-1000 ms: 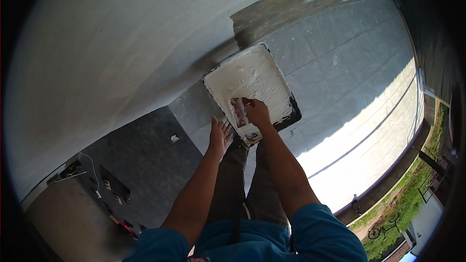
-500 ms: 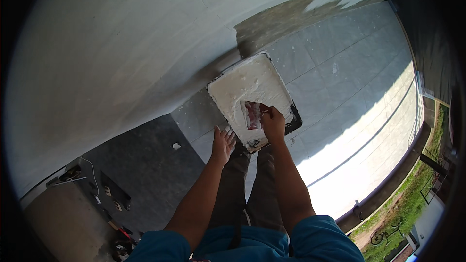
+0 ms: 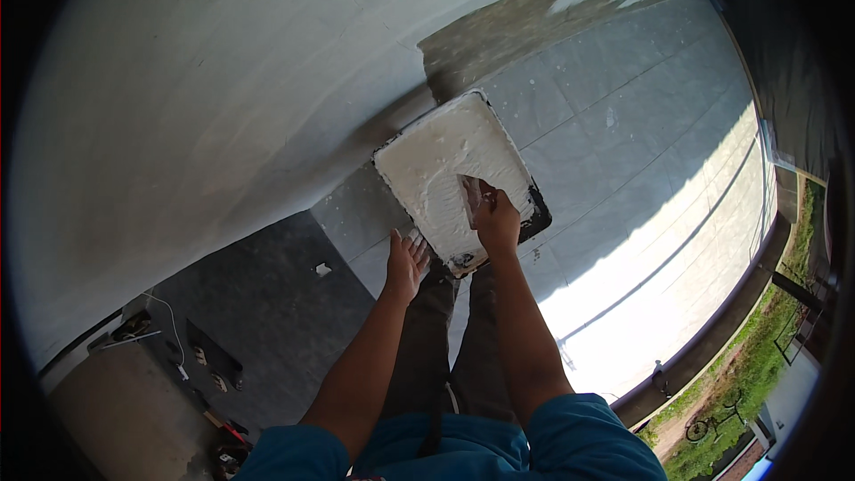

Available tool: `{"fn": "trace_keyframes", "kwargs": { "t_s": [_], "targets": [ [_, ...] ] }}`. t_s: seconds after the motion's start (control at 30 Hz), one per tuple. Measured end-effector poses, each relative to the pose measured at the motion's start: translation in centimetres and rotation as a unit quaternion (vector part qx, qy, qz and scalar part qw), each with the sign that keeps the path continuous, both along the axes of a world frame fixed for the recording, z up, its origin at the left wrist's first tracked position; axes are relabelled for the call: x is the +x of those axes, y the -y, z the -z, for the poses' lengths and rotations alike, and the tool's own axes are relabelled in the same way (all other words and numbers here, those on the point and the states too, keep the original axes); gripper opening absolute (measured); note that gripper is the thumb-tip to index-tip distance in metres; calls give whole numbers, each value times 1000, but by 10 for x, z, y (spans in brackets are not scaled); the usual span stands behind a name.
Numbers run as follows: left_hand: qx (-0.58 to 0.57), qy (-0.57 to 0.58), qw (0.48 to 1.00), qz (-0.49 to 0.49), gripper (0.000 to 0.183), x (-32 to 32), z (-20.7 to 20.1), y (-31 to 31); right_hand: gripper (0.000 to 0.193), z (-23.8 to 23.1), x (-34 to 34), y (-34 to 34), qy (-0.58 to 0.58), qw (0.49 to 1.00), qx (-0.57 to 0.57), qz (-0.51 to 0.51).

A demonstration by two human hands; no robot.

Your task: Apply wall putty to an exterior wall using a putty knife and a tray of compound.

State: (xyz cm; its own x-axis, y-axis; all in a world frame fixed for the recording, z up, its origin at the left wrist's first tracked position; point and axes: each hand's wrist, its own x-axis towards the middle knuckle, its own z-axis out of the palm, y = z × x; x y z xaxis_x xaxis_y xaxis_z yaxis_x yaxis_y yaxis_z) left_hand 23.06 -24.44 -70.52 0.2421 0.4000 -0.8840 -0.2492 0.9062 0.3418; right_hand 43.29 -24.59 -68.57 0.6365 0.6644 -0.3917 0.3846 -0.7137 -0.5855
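Note:
A dark rectangular tray (image 3: 537, 224) filled with white plaster (image 3: 445, 147) lies in front of my legs. My right hand (image 3: 499, 221) is closed around a trowel (image 3: 472, 199) over the plaster's right half. The trowel's reddish, plaster-smeared blade is tilted, and my fingers hide most of its handle. Beside the tray's lower left edge is my left hand (image 3: 406, 267), thumb and fingers stretched out and fingertips whitened with plaster. I cannot tell whether it touches the tray. What bears the tray is hidden.
A pale wall (image 3: 223, 107) runs along the left and top, with a bare brownish patch (image 3: 485, 36) low down. Grey floor tiles (image 3: 606, 116) lie to the right, partly sunlit. A dark mat (image 3: 276, 303) covers floor at left, with a white scrap (image 3: 322, 269) on it.
My right hand has tilted the trowel up so its blade shows narrower, and a smoothed track shows in the plaster to its left. My left hand has hardly moved.

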Motion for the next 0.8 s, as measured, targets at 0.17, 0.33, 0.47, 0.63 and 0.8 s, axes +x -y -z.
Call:
{"fn": "trace_keyframes", "kwargs": {
  "t_s": [0.17,0.33,0.47,0.63,0.8],
  "targets": [
    [6,6,1000,5,98,3,-1,0,27,16,5,10,-16,998,14,53],
    [6,6,1000,0,99,4,0,2,28,39,20,26,-99,988,10,116],
    [7,12,1000,1,98,3,-3,0,19,37,20,25,-335,900,68,270],
    [5,3,1000,-4,98,-3,-4,-2,13,9,17,22,-451,830,110,310],
    [13,-2,1000,25,98,5,0,-1,10,19,33,36,-484,803,152,311]
  ]
}}
